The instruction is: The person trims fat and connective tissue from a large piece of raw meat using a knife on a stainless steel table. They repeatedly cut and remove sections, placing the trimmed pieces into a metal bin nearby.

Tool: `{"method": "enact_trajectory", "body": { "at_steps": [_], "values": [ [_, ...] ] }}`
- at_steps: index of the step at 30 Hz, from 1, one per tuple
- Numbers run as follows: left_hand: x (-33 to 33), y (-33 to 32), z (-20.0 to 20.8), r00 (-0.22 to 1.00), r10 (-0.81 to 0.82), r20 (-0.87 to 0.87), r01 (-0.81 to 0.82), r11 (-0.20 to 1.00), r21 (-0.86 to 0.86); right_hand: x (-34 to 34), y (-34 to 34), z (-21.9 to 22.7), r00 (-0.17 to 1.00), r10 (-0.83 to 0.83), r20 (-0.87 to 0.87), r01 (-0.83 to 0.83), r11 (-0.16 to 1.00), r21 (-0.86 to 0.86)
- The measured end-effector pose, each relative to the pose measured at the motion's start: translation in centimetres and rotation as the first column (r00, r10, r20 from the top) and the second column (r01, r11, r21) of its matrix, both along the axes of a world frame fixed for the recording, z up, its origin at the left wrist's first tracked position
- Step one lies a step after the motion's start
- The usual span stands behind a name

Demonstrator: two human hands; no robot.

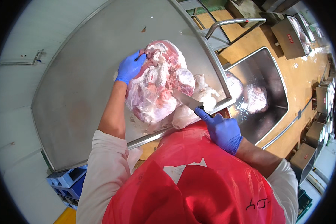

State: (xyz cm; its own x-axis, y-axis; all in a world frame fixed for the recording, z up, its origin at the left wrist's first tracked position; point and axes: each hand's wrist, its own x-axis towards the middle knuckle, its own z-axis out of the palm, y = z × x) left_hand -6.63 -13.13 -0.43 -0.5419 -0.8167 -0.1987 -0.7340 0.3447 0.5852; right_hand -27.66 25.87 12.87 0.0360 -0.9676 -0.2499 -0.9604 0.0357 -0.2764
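A large piece of raw meat [156, 84], pink with white fat, lies on the steel table [85, 74] in front of me. My left hand [131, 66], in a blue glove, is closed on the meat's upper left edge. In my right hand [224, 132], also gloved in blue, is a knife [188, 100] with a black handle. Its index finger lies along the handle. The blade points up and left, its tip against the meat's right side. Beside the blade, a clear plastic bag [186, 116] lies crumpled at the table's near edge.
To the right stands a deep steel tub [274, 100] with wrapped pieces of meat [254, 99] inside. A metal rail [235, 23] rises beyond the table's raised rim. Blue plastic pallets [69, 181] are stacked at lower left. More steel bins [293, 37] stand on the yellow floor.
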Motion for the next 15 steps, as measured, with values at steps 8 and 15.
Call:
{"method": "enact_trajectory", "body": {
  "at_steps": [8,15],
  "values": [
    [1.6,1.5,-0.6,0.982,0.182,-0.055,-0.183,0.983,0.000,-1.2,-0.1,-6.5,0.977,-0.103,0.189,0.146,0.961,-0.236],
    [2.1,1.4,-2.0,0.979,0.136,-0.154,-0.129,0.990,0.049,-4.3,1.9,0.4,0.973,-0.201,-0.114,0.167,0.953,-0.253]
  ]
}}
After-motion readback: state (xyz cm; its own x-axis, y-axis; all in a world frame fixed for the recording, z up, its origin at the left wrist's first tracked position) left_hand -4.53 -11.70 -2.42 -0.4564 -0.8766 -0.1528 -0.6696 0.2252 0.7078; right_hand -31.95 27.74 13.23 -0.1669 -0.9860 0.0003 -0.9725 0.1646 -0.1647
